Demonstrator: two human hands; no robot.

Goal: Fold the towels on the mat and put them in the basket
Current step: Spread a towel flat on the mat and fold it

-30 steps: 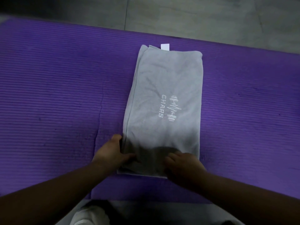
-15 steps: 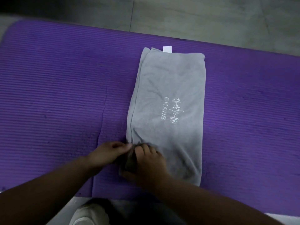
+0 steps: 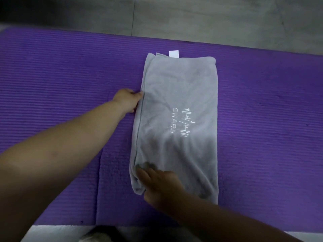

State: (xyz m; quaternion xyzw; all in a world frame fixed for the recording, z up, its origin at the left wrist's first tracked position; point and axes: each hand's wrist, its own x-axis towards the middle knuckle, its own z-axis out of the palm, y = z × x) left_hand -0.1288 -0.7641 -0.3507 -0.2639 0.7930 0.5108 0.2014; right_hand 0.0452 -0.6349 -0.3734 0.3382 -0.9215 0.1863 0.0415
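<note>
Head view: a grey towel [image 3: 180, 88] (stitched CHARS logo facing up) lies folded lengthwise on the purple mat [image 3: 52, 72]. The left hand [image 3: 127, 101] pinches its left edge midway, thumb on top, fingers tucked under. The right hand [image 3: 160, 183] presses the near left corner, fingers laid flat

The left hand [image 3: 126, 102] hides its fingertips at the towel [image 3: 178, 95] edge, so its grip is unclear. The right hand [image 3: 157, 184] covers the corner beneath it. Beyond both hands, the mat [image 3: 52, 75] runs off-frame.
</note>
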